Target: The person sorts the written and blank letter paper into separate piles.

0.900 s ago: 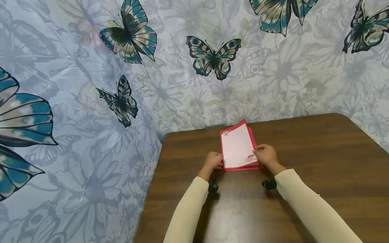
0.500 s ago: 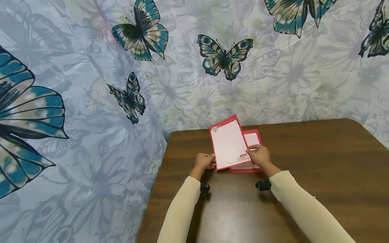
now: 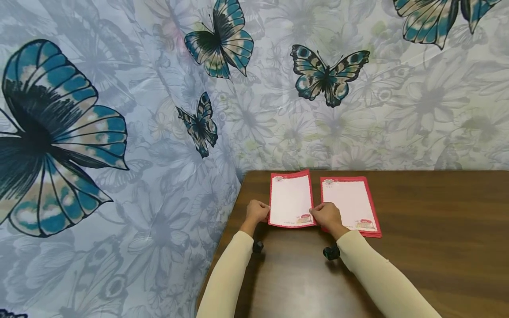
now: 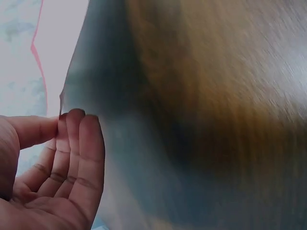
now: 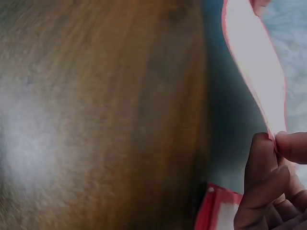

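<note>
A white sheet of paper (image 3: 291,199) with a red border and small printed pictures at two corners is held over the left part of the table. My left hand (image 3: 256,211) pinches its left edge near the bottom, thumb against fingertips in the left wrist view. On the opposite side my right hand (image 3: 328,215) pinches the lower right edge. The sheet bows slightly between them in the right wrist view. A stack of matching red-bordered sheets (image 3: 348,199) lies just to the right, its lower left corner partly covered by my right hand.
The brown wooden table (image 3: 429,229) runs back to a wall covering (image 3: 254,132) printed with flowers and butterflies. Its left edge lies close beside my left forearm. A small black device (image 3: 331,252) sits at my right wrist, another (image 3: 257,246) at my left.
Both hands have carried the top sheet off the stack to the left and lowered it. The stack beneath has come into view. The head view has turned left.
</note>
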Action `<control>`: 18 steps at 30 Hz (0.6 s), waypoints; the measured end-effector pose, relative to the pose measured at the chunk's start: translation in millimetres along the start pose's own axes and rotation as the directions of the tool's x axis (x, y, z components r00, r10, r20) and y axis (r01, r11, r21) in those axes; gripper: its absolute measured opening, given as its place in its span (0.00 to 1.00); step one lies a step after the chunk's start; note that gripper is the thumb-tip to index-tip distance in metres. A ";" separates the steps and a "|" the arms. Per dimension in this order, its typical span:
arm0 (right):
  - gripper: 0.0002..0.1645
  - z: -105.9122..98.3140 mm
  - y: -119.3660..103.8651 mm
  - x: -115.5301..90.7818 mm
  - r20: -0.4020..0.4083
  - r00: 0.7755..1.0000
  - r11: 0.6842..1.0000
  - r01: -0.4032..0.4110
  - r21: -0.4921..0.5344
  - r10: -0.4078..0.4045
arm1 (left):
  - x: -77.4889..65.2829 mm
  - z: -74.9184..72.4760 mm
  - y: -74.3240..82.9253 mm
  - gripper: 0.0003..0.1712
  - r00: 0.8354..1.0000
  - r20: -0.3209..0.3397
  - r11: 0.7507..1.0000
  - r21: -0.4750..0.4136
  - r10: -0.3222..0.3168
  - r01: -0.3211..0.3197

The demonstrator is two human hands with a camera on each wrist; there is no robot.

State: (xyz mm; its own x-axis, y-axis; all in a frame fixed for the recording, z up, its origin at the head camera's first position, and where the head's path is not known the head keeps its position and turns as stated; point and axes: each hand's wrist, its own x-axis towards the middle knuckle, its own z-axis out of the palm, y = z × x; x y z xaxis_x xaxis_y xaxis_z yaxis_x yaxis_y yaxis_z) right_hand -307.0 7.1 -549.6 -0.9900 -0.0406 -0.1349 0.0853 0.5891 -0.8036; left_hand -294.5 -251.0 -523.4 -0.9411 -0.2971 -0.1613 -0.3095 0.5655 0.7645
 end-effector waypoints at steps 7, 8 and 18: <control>0.18 -3.3 15.3 -13.5 0.058 0.997 0.992 -0.041 -0.119 0.048 | -4.6 24.2 -11.3 0.10 0.999 -0.031 0.983 0.180 0.037 -0.031; 0.17 -4.2 17.4 -14.7 0.051 0.997 0.989 -0.050 -0.139 0.057 | -4.9 27.5 -11.6 0.10 0.999 -0.026 0.985 0.173 0.031 -0.026; 0.16 -13.3 32.8 -22.1 0.008 0.995 0.973 -0.094 -0.209 0.098 | -11.0 51.8 -5.1 0.10 1.000 -0.015 0.985 0.174 0.024 -0.021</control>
State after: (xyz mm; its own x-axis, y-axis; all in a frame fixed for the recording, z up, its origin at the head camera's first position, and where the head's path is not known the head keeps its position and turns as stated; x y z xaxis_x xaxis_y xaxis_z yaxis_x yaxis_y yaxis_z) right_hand -283.8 38.1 -565.3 -0.9759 0.0109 -0.2179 0.1531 0.7457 -0.6484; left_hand -289.6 -210.7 -557.8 -0.9462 -0.2950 -0.1332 -0.3084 0.6968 0.6475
